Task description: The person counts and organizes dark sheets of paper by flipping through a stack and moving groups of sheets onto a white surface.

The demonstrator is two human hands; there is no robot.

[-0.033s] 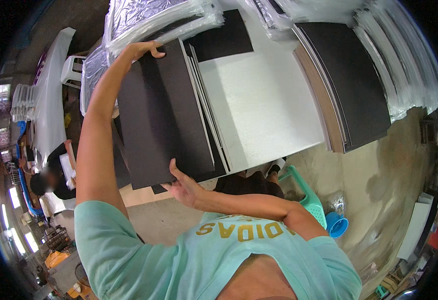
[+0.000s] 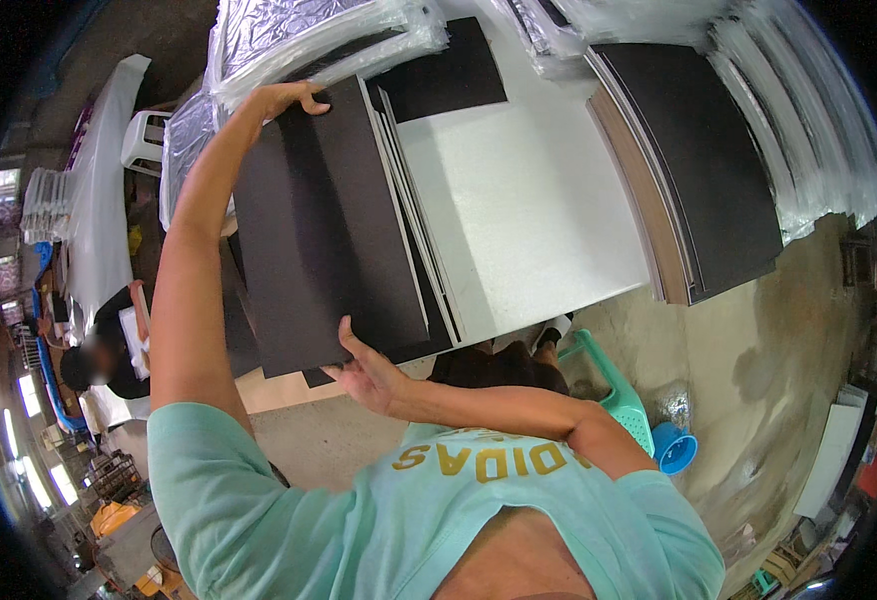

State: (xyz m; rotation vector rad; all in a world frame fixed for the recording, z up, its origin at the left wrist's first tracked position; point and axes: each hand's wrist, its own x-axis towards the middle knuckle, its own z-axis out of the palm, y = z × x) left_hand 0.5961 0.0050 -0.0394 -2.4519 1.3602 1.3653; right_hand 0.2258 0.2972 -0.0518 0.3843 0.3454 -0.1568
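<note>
A black rectangular board (image 2: 309,230) lies at the left end of the white table (image 2: 529,220), on top of other boards whose pale edges show at its right. My left hand (image 2: 289,99) is at the board's far edge, its thumb bent over the top face. At the near edge, my right hand (image 2: 367,378) has its thumb on top and its other fingers tucked partly out of sight below. Both hands grip the board. Beyond it, another flat black sheet (image 2: 449,75) rests on the table, next to plastic-wrapped bundles (image 2: 329,45).
To the right stands a stack of black-topped boards (image 2: 699,160), with plastic-wrapped packs (image 2: 809,120) beyond. A green stool (image 2: 619,395) and a blue bucket (image 2: 675,448) are on the floor at the right. At the far left is another person (image 2: 109,345), near a white stool (image 2: 146,142).
</note>
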